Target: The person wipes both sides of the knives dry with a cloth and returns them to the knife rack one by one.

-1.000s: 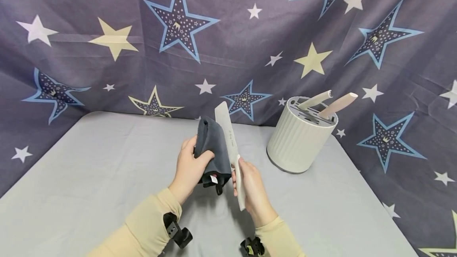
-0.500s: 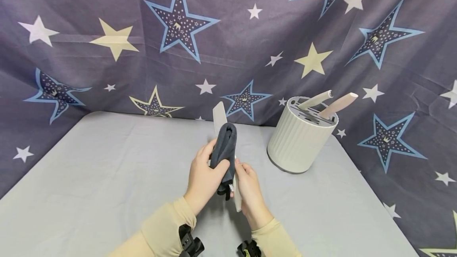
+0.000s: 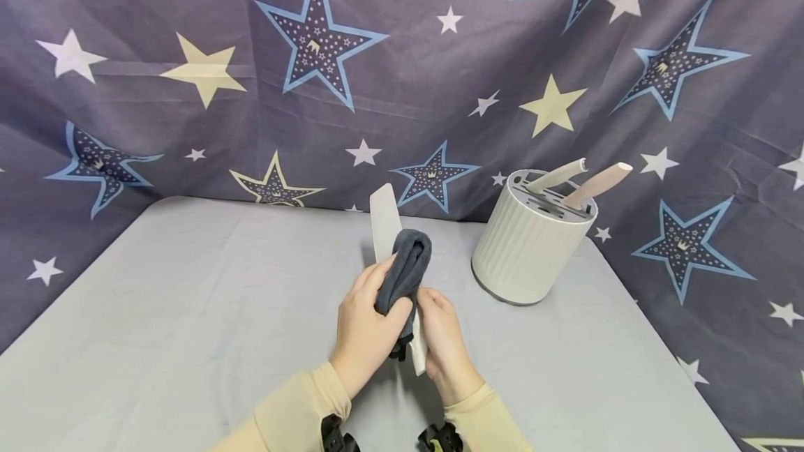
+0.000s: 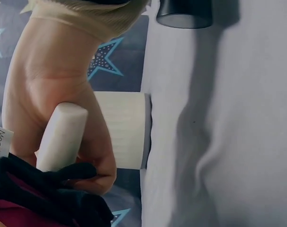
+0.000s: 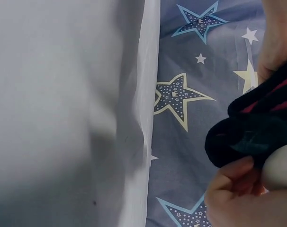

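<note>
My left hand (image 3: pixel 366 332) grips a folded dark grey cloth (image 3: pixel 408 267), its thumb on the near face. The cloth lies across the middle of a knife (image 3: pixel 384 218), whose broad pale blade sticks out beyond it, pointing away and tilted up. My right hand (image 3: pixel 444 344) holds the knife's off-white handle (image 3: pixel 419 351). In the left wrist view the handle's butt (image 4: pixel 63 135) shows in the right hand, beside the cloth's dark loop and a white label (image 4: pixel 1 141). The right wrist view shows the cloth (image 5: pixel 245 137) against the right fingers (image 5: pixel 228 182). The blade's middle is hidden.
A ribbed cream knife block (image 3: pixel 527 250) stands at the right on the grey-covered table (image 3: pixel 188 312). Two handles, one cream (image 3: pixel 557 176) and one pinkish (image 3: pixel 597 185), stick out of its slotted top. A star-patterned curtain (image 3: pixel 427 75) hangs behind the table.
The left hand with the cloth has moved right and nearer along the knife, from beside the blade to over it. The cloth has turned, and the blade tip has shifted slightly left.
</note>
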Motion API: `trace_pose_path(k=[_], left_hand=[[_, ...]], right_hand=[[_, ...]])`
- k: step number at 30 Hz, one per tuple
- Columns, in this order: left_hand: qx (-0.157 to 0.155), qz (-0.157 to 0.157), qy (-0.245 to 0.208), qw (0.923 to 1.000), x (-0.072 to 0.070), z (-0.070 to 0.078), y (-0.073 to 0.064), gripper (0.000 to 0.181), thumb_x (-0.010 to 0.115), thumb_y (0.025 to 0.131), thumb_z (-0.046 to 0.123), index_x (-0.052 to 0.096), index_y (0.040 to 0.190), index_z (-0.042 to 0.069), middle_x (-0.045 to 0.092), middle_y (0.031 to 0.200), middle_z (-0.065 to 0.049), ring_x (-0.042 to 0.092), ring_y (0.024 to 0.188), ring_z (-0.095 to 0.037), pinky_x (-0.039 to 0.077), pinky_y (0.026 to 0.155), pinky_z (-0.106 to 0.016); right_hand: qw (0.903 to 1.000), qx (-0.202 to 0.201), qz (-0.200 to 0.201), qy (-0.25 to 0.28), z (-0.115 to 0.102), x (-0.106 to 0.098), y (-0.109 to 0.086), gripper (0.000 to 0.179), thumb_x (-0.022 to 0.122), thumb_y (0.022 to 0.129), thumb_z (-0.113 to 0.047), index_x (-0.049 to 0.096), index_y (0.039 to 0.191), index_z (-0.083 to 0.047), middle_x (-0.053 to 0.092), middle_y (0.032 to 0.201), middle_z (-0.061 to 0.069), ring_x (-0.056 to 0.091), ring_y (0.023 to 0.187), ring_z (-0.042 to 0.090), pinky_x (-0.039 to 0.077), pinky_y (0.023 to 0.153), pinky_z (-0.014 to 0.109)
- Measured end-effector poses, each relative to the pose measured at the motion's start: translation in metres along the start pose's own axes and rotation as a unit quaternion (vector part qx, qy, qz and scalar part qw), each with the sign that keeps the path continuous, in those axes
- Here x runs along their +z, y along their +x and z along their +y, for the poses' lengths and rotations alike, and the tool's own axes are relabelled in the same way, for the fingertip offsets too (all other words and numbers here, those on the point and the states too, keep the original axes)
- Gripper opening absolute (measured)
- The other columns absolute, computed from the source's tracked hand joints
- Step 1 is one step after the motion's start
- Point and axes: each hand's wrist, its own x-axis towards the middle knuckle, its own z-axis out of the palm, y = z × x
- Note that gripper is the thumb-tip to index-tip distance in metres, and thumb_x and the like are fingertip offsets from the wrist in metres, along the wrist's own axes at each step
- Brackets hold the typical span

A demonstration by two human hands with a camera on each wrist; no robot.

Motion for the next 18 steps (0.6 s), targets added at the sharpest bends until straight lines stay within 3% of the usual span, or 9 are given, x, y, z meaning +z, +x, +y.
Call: trace_pose_path(k=[6, 14, 18], left_hand=[[0.03, 0.001, 0.014, 0.9995, 0.003, -0.004, -0.008, 0.059, 0.066, 0.079, 0.013, 0.061, 0.136, 0.023, 0.064, 0.129, -0.001, 0.066, 0.104, -0.024, 0.053, 0.082, -0.042], [0.085, 0.003, 0.023, 0.9961, 0.007, -0.007, -0.02, 0.06, 0.067, 0.076, 0.008, 0.062, 0.134, 0.022, 0.066, 0.126, -0.002, 0.067, 0.109, -0.023, 0.055, 0.086, -0.042], [0.098, 0.0, 0.024, 0.9949, 0.007, -0.008, -0.025, 0.059, 0.068, 0.075, 0.007, 0.065, 0.131, 0.025, 0.068, 0.124, 0.001, 0.066, 0.11, -0.021, 0.054, 0.087, -0.041]], right_hand=[[0.9997, 0.013, 0.006, 0.022, 0.0, -0.001, 0.001, 0.031, 0.046, 0.103, -0.027, 0.065, 0.087, -0.008, 0.061, 0.075, -0.003, 0.058, 0.065, 0.005, 0.05, 0.06, 0.019], [0.9983, 0.008, 0.008, 0.057, 0.0, -0.004, 0.005, 0.04, 0.041, 0.106, -0.029, 0.061, 0.121, 0.002, 0.062, 0.102, 0.0, 0.06, 0.094, 0.008, 0.052, 0.083, 0.019], [0.9956, -0.003, 0.004, 0.094, 0.0, -0.006, 0.006, 0.031, 0.044, 0.105, -0.027, 0.066, 0.11, -0.005, 0.061, 0.101, -0.002, 0.059, 0.094, 0.006, 0.051, 0.084, 0.017]])
